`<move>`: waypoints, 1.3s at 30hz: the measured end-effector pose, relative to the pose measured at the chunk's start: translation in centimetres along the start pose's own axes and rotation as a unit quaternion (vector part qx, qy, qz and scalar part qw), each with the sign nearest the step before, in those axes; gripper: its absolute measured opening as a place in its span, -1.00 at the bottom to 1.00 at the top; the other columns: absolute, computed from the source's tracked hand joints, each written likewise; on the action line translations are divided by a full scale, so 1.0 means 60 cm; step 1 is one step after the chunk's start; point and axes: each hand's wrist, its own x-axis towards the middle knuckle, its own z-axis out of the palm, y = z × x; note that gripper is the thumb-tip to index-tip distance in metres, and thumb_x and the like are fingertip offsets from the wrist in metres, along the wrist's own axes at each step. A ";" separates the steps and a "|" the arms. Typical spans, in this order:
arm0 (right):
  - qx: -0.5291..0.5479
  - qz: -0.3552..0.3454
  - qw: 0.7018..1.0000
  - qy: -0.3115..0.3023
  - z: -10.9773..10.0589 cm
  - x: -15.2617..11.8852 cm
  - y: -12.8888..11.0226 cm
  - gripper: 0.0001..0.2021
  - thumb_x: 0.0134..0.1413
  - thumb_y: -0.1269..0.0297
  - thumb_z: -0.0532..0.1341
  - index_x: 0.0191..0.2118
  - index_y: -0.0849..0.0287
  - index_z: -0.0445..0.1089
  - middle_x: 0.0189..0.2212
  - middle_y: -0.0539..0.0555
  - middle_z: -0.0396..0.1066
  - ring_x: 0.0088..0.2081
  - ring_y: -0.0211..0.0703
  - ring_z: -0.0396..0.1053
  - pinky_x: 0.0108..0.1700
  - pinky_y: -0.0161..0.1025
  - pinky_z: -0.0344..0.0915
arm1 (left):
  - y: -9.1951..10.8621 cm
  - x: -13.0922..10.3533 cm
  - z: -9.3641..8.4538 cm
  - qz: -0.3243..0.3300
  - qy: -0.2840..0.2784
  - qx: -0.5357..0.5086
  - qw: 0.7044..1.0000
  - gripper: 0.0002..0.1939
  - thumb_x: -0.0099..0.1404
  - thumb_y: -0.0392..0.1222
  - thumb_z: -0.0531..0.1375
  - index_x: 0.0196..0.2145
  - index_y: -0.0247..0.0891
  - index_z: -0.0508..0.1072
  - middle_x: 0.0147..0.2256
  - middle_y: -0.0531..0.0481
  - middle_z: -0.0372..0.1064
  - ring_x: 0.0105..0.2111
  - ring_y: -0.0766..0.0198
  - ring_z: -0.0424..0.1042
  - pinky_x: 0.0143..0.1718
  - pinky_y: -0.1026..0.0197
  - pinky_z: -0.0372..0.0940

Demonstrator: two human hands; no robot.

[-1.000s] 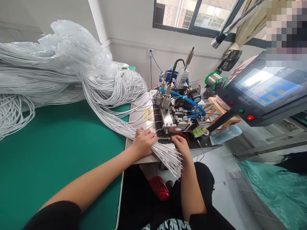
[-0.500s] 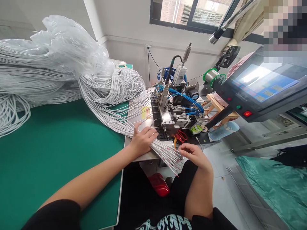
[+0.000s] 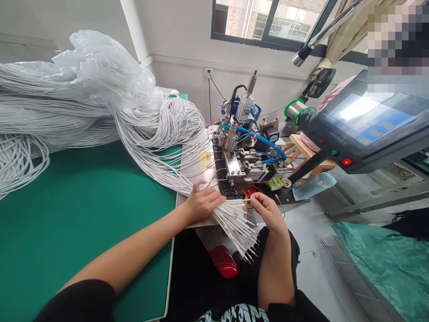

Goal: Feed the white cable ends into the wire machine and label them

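My left hand (image 3: 203, 202) is closed around a bundle of white cables (image 3: 234, 226) at the corner of the machine's metal plate (image 3: 192, 166). The cable ends, with small red tips, fan out to the lower right past the plate's edge. My right hand (image 3: 264, 208) pinches the end of one cable, which stretches nearly level between both hands. Just beyond the hands stands a machine (image 3: 234, 161) with metal cylinders and blue tubes. Several single cables run across the plate to its near side.
Long coils of white cable (image 3: 181, 120) under clear plastic (image 3: 110, 67) lie on the green table (image 3: 100, 214). A control screen (image 3: 368, 118) juts in at the right, near a wire spool (image 3: 296, 111). Red-handled scissors (image 3: 254, 189) lie beside the machine.
My right hand has closed on one cable end and drawn it apart from the bundle. The remaining ends have fanned out wider and lower. The view has shifted slightly.
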 end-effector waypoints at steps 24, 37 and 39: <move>0.182 -0.033 0.980 0.073 0.056 0.043 0.001 -0.70 -0.06 0.03 0.35 -0.49 0.18 0.40 -0.57 -0.02 0.36 -0.73 -0.47 -0.08 -0.68 -0.36 -0.20 | -0.007 -0.006 0.000 0.036 -0.029 -0.018 0.999 -0.70 0.32 -0.37 0.05 -0.05 -0.15 0.41 -0.45 0.13 0.43 -0.38 0.34 0.32 -0.03 0.08 0.02; -0.205 -0.104 0.972 0.051 0.048 0.060 0.004 -0.76 0.16 0.17 0.13 -0.46 0.18 0.31 -0.58 -0.04 0.23 -0.50 -0.26 0.15 -0.42 -0.30 0.08 | 0.003 -0.004 0.004 -0.052 -0.021 0.051 0.997 -0.84 0.26 -0.27 0.09 -0.28 -0.21 0.47 -0.49 0.06 0.40 -0.37 0.26 0.33 -0.01 -0.03 -0.03; -0.165 -0.086 0.982 0.038 0.050 0.065 0.012 -0.75 0.13 0.16 0.13 -0.49 0.17 0.26 -0.59 -0.06 0.16 -0.51 -0.27 0.10 -0.44 -0.31 0.05 | 0.004 -0.003 0.005 -0.057 -0.028 0.053 0.997 -0.85 0.23 -0.28 0.10 -0.30 -0.22 0.47 -0.51 0.06 0.38 -0.38 0.25 0.32 -0.01 -0.04 -0.03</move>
